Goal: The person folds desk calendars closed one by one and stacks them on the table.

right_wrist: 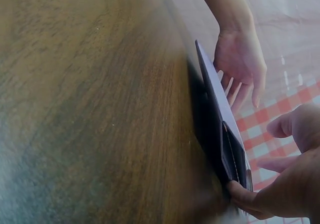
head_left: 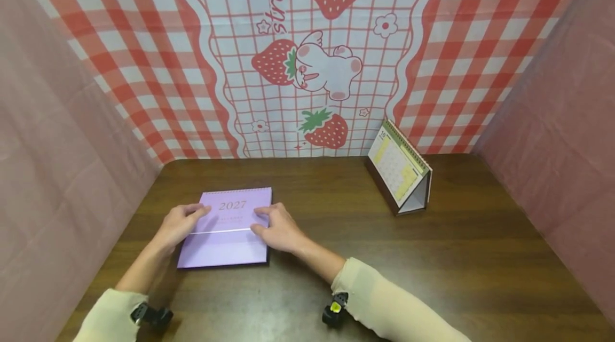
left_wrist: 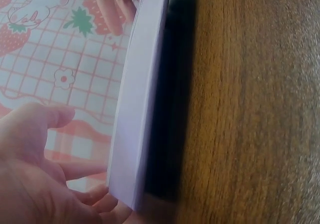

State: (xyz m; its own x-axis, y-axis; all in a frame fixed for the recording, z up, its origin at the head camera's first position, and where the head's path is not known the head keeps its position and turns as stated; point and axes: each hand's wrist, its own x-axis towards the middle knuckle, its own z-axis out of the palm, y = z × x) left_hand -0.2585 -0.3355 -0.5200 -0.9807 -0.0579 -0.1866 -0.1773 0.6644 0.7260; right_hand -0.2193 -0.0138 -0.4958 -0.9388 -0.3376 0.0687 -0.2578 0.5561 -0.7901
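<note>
A purple desk calendar [head_left: 226, 248] marked 2027 sits low on the table at the left in the head view, its spiral binding along the far edge. My left hand [head_left: 179, 226] is at its left side. In the left wrist view the fingers [left_wrist: 85, 170] reach the calendar's edge, the thumb standing apart from it. At the right side, my right hand [head_left: 281, 231] touches the edge with its fingers [right_wrist: 245, 196]; the thumb is clear of the calendar. From the right wrist view, a narrow dark gap shows between the calendar's panels [right_wrist: 212, 88].
Another desk calendar [head_left: 399, 171], with a green top and a brown base, stands upright as a tent at the back right of the wooden table [head_left: 384, 256]. A strawberry-print cloth [head_left: 221, 27] hangs behind, and pink curtains [head_left: 62, 134] flank both sides.
</note>
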